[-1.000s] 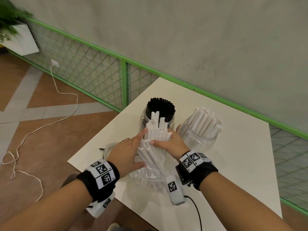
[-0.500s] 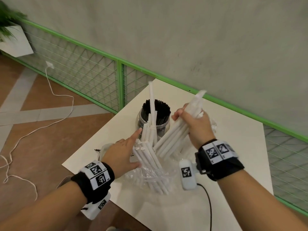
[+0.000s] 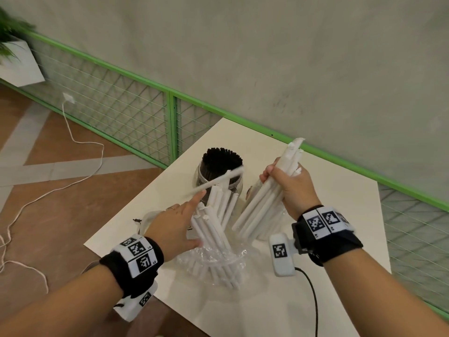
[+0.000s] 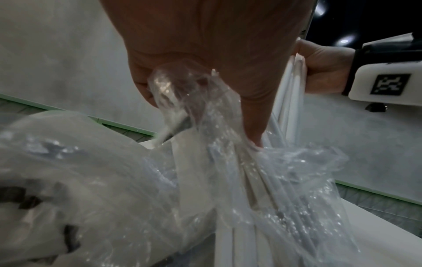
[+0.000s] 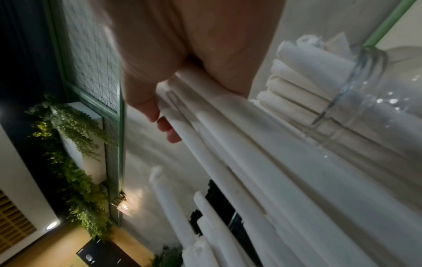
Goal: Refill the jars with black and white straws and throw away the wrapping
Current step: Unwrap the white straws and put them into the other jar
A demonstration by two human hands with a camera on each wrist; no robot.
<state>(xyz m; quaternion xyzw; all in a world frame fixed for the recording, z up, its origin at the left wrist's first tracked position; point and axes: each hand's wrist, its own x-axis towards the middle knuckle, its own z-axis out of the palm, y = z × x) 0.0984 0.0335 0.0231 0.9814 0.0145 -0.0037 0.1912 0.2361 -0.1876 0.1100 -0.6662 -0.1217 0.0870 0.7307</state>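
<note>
My right hand point(image 3: 281, 176) grips a bundle of white straws point(image 3: 262, 205) and holds it slanted in front of the white-straw jar point(image 3: 249, 192), which it mostly hides. The right wrist view shows that jar point(image 5: 370, 101) packed with white straws beside the bundle point(image 5: 239, 153). My left hand point(image 3: 198, 218) holds the clear wrapping point(image 3: 211, 261) on the table point(image 3: 328, 239), with the remaining white straws point(image 3: 218, 215) fanned out of it. In the left wrist view the wrapping point(image 4: 182, 94) is bunched in the palm. One loose white straw point(image 3: 216, 181) lies tilted across the black-straw jar point(image 3: 220, 166).
A second cloudy plastic bag point(image 3: 145, 217) lies on the table just left of my left hand. The table's near-left edge point(image 3: 102, 251) drops to the floor, where a white cable point(image 3: 80, 142) trails. A green wire railing point(image 3: 136, 103) and a wall close off the far side.
My right hand has pulled a bundle of white straws out of the pack and raised it to the right, toward the white-straw jar. One straw has tipped across the black-straw jar. My left hand stayed on the wrapping.
</note>
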